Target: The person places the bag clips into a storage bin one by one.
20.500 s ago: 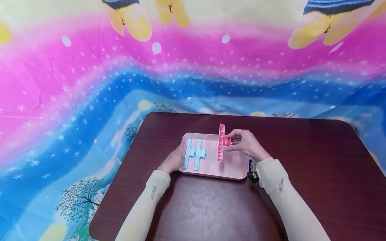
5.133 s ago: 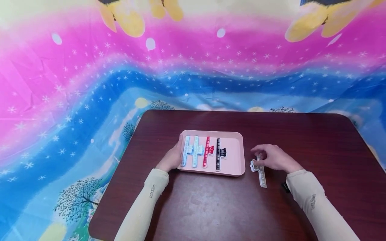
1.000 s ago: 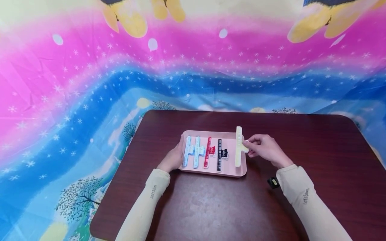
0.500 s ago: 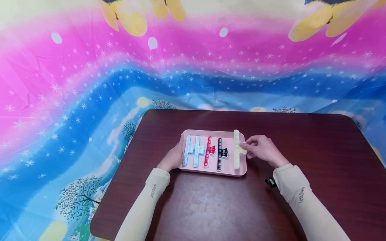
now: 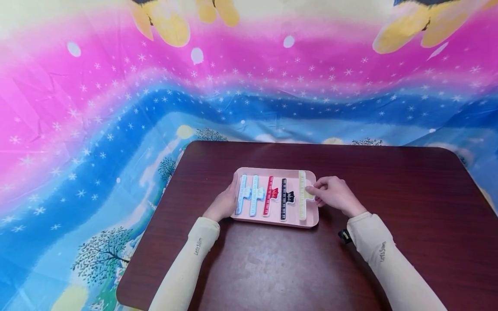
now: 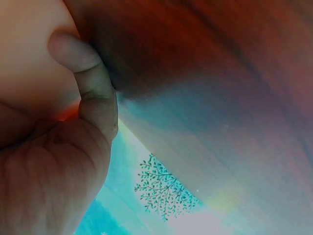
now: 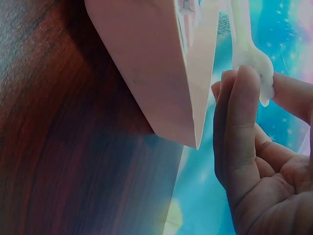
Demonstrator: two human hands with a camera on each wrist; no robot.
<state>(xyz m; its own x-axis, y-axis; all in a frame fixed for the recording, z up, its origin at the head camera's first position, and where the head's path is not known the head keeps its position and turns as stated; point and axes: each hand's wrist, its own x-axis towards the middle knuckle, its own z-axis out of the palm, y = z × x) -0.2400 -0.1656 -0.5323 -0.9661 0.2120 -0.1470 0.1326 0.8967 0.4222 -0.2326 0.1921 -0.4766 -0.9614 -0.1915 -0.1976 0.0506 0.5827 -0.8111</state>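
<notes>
My right hand (image 5: 336,195) pinches the tab of a pale yellow clip (image 5: 302,203) with piano-key markings, between thumb and fingers. In the right wrist view this clip (image 7: 243,36) is above the tray's wall, near its rim. My left hand (image 5: 222,204) grips the left end of the pink tray (image 5: 272,222), its thumb (image 6: 76,54) bent against the tray wall. Lying upright in a row in the tray are a blue clip (image 5: 241,201), a light blue clip (image 5: 254,201), a red clip (image 5: 267,201) and a black clip (image 5: 283,203).
The tray stands on a dark reddish-brown table (image 5: 408,207) with rounded corners. Behind and left of the table hangs a printed backdrop (image 5: 249,69). A small black device (image 5: 344,236) sits at my right wrist, beside the sleeve (image 5: 369,233).
Earlier, the red clip and then the black clip joined the blue ones in the tray. The right hand picked the yellow clip off the table and has lowered it leftward at the tray's right end.
</notes>
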